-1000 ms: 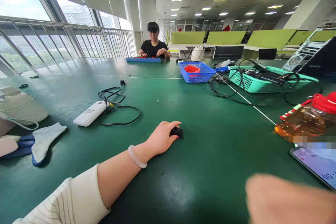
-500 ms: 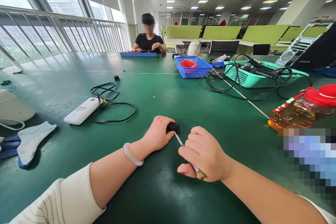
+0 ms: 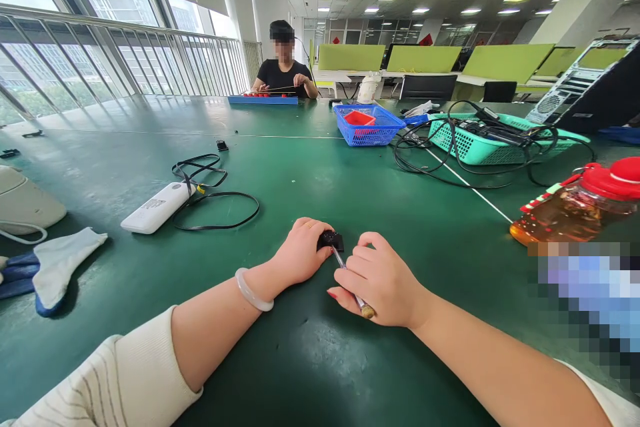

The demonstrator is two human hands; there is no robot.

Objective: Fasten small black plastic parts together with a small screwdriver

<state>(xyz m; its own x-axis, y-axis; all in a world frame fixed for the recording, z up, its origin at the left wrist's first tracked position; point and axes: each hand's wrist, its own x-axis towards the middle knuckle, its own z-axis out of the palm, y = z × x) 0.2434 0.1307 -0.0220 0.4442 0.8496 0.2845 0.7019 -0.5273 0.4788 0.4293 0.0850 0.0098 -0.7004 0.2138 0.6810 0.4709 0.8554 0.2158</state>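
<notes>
On the green table, my left hand point(image 3: 303, 250) pinches a small black block point(image 3: 333, 240) with pale specks on its face, holding it at its left side. The thumb and fingers are closed about the block and cover part of it. My right hand point(image 3: 383, 278) is closed round a slim screwdriver-like tool point(image 3: 339, 259). Its thin metal tip points up and left and meets the near side of the block. The rounded brownish end of the tool sticks out below my right palm; the fingers hide its middle.
A white power bank point(image 3: 159, 207) with a black cable lies left, near a glove point(image 3: 67, 260). A blue basket point(image 3: 367, 137) and a teal basket point(image 3: 475, 157) with cables stand further back. On the right is a red-lidded jar point(image 3: 565, 213). A person point(image 3: 284, 73) sits across the table.
My right hand has moved slightly left and up, and the tool has tilted with it. The left hand still holds the black block in the same place.
</notes>
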